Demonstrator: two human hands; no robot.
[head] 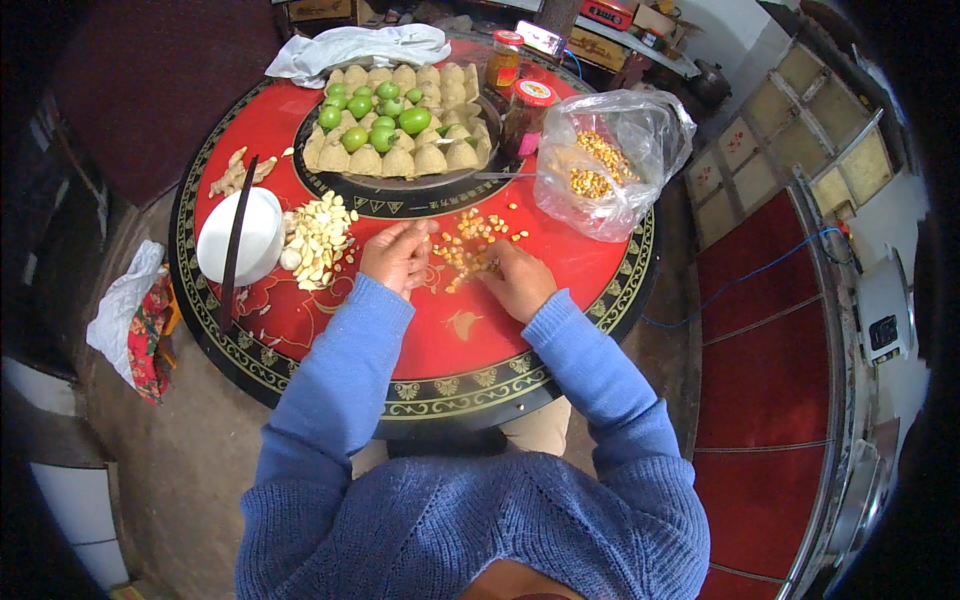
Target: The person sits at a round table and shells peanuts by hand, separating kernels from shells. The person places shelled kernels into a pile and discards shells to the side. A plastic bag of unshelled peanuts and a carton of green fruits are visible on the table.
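Loose corn kernels point(469, 240) lie scattered on the red round table point(375, 330) between my hands. My left hand point(397, 255) is at their left side, thumb and fingertips together; whether a kernel is between them is too small to tell. At the kernels' right edge, my right hand point(516, 279) touches the tabletop with curled fingers, its fingertips partly hidden. Left of my left hand is a heap of peeled garlic cloves point(319, 236). An open clear plastic bag point(652, 142) with more corn kernels point(600, 161) inside stands at the right.
A white bowl point(240, 236) and a dark stick-like object point(238, 247) are at the left, near ginger root point(240, 174). Farther back are an egg carton point(430, 159) with green tomatoes point(414, 120), lidded glass jars point(523, 120), a pale cloth point(360, 49) and a phone point(540, 37).
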